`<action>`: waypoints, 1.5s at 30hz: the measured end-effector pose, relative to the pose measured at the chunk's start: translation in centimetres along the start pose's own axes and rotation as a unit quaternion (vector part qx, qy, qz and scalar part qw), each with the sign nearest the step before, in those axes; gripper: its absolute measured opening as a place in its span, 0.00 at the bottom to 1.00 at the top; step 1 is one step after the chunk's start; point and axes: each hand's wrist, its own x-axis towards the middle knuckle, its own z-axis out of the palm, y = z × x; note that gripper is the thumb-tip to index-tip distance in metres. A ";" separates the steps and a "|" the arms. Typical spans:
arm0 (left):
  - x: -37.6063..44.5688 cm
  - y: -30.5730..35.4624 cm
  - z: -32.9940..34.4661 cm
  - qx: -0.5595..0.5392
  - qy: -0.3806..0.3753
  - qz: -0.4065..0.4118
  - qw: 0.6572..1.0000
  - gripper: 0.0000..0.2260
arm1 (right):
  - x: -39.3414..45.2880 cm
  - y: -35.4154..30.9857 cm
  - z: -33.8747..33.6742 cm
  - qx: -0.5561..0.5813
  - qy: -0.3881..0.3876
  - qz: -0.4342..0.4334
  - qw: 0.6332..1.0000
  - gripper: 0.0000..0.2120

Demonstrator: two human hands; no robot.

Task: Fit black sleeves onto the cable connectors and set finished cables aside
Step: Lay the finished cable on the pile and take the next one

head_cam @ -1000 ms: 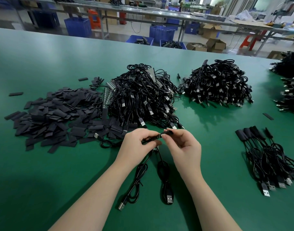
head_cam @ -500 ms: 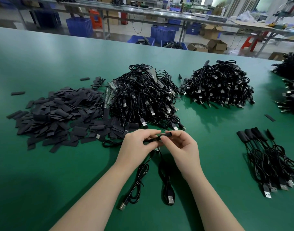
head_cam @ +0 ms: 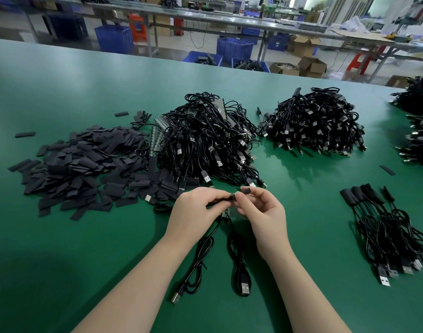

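Pinching a black sleeve at mid-table, just above the green table, right hand fingers curled round it, thumb and forefinger gripping. Gripping the cable end with left hand, fingers curled and clamped on it, sleeve meeting the cable between the two hands. Trailing down from the hands: two cables, looped, lying on the table toward the near edge, one USB plug flat and facing up, other USB plug angling left. Lying to the right, well apart: finished cables, four sleeved ends fanned at the top plus one thinner end beside them, plug count at the bottom hard to tell, roughly four or five. Sitting behind the hands: one big unsleeved cable pile, too tangled to count. Spreading left of it, touching its edge: loose sleeve heap, far too many to count, three strays lying apart near it and one more stray sleeve lying alone at right. Sitting further back right: second cable pile. Showing no readable brand or label anywhere; only the USB marks on plugs, too small to read.
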 end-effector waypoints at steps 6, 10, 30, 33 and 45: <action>0.1 -0.2 0.0 0.009 0.006 -0.020 1.000 0.07 | -0.1 0.1 0.1 -0.005 -0.009 -0.011 1.000 0.06; 0.0 -0.2 0.1 0.011 0.013 -0.003 1.000 0.06 | -0.1 0.1 0.0 -0.013 -0.002 -0.019 1.000 0.06; -0.2 0.1 0.2 0.029 0.004 0.028 0.999 0.07 | -0.2 0.0 0.2 -0.023 0.001 -0.026 0.999 0.06; -0.2 0.1 0.2 0.026 0.002 0.020 0.999 0.07 | -0.3 -0.1 0.2 -0.018 0.004 -0.024 1.000 0.08; -0.3 0.4 0.3 -0.029 0.006 -0.019 0.999 0.06 | -0.3 0.0 0.3 -0.015 0.008 -0.011 1.000 0.08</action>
